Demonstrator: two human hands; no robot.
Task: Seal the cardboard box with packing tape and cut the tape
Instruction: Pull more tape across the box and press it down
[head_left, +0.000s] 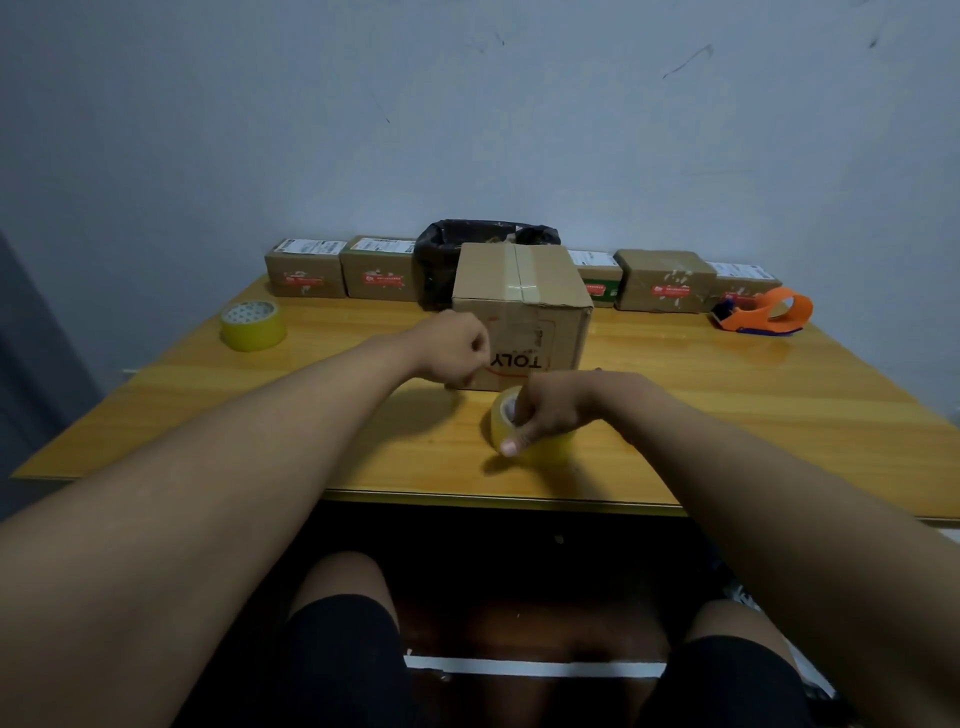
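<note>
A closed cardboard box (540, 306) stands mid-table, with a strip of clear tape along its top seam and red letters on its near face. In front of it lies a yellowish roll of packing tape (500, 422). My right hand (550, 410) grips this roll from the right, thumb on its near rim. My left hand (454, 349) hovers at the box's lower left corner with fingers pinched together; whether it pinches a tape end I cannot tell.
A second tape roll (253, 325) lies at the table's left. An orange tape dispenser (763, 312) rests at the right. Several small parcels (306, 273) and a black bag (441, 260) line the wall behind the box. The wooden table edge (493, 496) runs near my knees.
</note>
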